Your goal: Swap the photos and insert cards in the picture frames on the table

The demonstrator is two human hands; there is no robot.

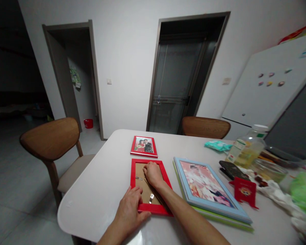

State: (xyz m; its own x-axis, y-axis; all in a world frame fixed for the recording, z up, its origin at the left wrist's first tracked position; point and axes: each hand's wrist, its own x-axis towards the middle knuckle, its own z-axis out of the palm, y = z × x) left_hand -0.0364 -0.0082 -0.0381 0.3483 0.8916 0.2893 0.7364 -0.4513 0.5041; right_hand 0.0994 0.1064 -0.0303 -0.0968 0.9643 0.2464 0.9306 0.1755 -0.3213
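Note:
A red picture frame point(133, 170) lies face down on the table, its brown backing board point(142, 185) and small metal clips showing. At its lower left corner, my left hand point(131, 204) grips it, thumb along the bottom edge and fingers over the left side. My right hand point(153, 174) rests over the upper part of the backing, fingers curled together; what they pinch is hidden. Beyond it lies a smaller red framed photo point(144, 146) face up. To the right, a light blue picture frame point(206, 183) rests on a green frame point(223, 222).
On the white table's point(91, 200) right side are a bottle of yellowish liquid point(247, 148), a dark pouch-like object point(232, 170), a red packet point(244, 192), a teal packet point(218, 145) and a clear container point(269, 170). Wooden chairs point(51, 137) stand at the left and far sides.

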